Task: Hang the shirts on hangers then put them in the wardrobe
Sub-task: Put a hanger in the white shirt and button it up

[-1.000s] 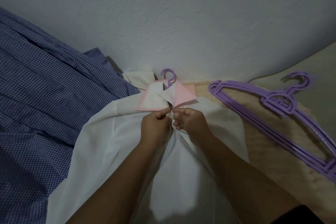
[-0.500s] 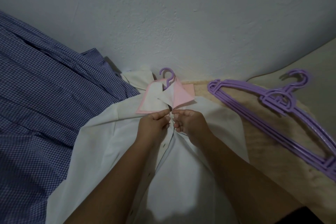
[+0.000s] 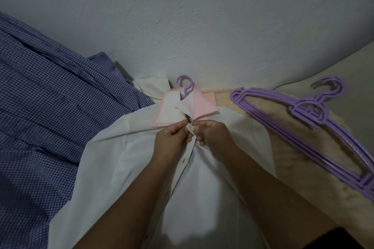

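Note:
A white shirt with a pink-edged collar lies flat in front of me. The purple hook of a hanger sticks out above the collar; the rest of that hanger is hidden inside the shirt. My left hand and my right hand meet just below the collar, each pinching one edge of the shirt's front opening at the top button. Small dark buttons run down the opening below my left hand.
A blue checked shirt is heaped at the left, touching the white shirt. A stack of purple hangers lies at the right on a beige fuzzy blanket. A grey wall rises right behind everything.
My hands stay at the top of the shirt's opening, fingers shifting slightly. More of the button row shows below my left hand.

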Demonstrator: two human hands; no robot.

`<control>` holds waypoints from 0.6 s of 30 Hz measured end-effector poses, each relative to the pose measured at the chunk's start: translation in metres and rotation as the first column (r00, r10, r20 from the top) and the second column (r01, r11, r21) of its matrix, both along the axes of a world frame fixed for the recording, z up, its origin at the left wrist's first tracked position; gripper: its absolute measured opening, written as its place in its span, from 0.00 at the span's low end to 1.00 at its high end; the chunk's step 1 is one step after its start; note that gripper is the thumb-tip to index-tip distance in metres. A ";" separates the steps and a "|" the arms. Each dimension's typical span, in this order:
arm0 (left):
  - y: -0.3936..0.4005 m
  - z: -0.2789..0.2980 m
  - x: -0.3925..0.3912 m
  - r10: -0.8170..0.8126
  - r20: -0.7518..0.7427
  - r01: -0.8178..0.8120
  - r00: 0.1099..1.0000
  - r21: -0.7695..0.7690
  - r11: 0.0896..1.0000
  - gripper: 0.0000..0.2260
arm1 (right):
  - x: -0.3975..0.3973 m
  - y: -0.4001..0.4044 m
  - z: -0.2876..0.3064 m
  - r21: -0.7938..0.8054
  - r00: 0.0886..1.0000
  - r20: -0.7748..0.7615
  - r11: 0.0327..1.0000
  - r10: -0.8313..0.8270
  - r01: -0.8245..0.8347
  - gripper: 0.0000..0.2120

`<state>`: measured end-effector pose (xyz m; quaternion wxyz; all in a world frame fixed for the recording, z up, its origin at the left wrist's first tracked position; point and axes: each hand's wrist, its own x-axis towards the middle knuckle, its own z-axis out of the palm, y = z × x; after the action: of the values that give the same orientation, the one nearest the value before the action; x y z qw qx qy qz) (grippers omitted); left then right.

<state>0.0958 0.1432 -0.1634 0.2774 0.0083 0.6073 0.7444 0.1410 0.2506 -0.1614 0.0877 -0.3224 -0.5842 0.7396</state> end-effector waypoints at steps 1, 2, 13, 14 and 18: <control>0.000 0.002 0.000 0.002 0.000 -0.002 1.000 0.002 1.000 0.08 | 0.000 0.001 0.000 0.011 1.000 0.006 1.000 0.003 -0.003 0.10; 0.000 0.003 0.000 0.004 0.003 -0.004 1.000 0.004 1.000 0.07 | -0.001 0.002 0.000 0.024 1.000 0.014 1.000 0.005 -0.005 0.09; -0.001 0.000 -0.006 -0.002 0.019 0.003 1.000 -0.026 1.000 0.07 | -0.002 0.001 -0.002 0.087 1.000 0.027 0.996 0.008 -0.010 0.07; -0.001 0.001 -0.007 -0.006 0.012 0.006 1.000 -0.031 1.000 0.07 | -0.001 0.001 -0.002 0.099 1.000 0.030 0.995 0.009 -0.012 0.06; -0.003 0.001 -0.010 -0.032 -0.001 0.032 0.999 -0.043 0.999 0.07 | 0.003 0.002 0.000 0.130 0.998 0.037 0.989 0.060 -0.065 0.08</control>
<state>0.0859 0.1404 -0.1626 0.2887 0.0125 0.6233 0.7266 0.1442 0.2522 -0.1618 0.0759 -0.3094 -0.6427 0.6967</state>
